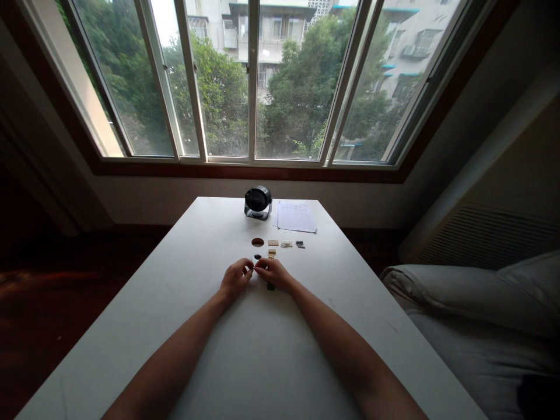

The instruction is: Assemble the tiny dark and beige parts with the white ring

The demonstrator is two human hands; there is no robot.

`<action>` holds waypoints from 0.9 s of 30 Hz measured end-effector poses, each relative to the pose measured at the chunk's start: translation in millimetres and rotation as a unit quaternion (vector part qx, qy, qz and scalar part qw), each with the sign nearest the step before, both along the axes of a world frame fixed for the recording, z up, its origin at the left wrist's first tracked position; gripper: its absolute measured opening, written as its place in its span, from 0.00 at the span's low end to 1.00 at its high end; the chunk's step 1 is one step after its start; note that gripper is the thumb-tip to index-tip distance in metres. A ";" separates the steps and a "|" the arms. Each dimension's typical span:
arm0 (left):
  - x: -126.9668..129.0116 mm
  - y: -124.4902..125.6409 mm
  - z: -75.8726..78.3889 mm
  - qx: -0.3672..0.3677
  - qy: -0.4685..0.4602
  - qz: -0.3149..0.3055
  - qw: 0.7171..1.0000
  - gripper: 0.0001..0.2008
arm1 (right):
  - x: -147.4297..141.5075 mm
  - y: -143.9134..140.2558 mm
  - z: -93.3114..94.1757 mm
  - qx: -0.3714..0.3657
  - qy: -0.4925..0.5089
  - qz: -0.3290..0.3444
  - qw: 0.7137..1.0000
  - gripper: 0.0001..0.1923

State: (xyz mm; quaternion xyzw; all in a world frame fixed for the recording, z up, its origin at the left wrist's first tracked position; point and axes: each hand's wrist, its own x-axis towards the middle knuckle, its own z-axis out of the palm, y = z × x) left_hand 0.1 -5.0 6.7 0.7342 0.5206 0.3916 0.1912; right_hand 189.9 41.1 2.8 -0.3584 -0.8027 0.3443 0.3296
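Observation:
Over the middle of the white table (210,233), my left hand (236,276) and my right hand (274,273) meet fingertip to fingertip. Both are closed in a pinch, and the tiny thing at their fingertips is too small to name. Just beyond the fingers is a small dark round thing (258,256), partly hidden. Small tan pieces (272,252) lie right behind my right hand. Under that wrist, a dark block-like piece (270,286) is partly covered. A brown round shape (258,242), either a disc or a hole, shows farther back.
Behind the hands lie a tan grid of small pieces (273,242), whitish pieces (286,244) and small dark pieces (300,244). A black round device on a bracket (258,201) and printed sheets (296,217) sit at the far end. A sofa (472,291) stands right, below a window (254,87).

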 end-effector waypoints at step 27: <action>1.1 -2.0 2.8 -0.012 -0.003 0.009 1.000 0.07 | -0.5 1.4 -2.2 -0.007 0.010 0.012 1.000 0.10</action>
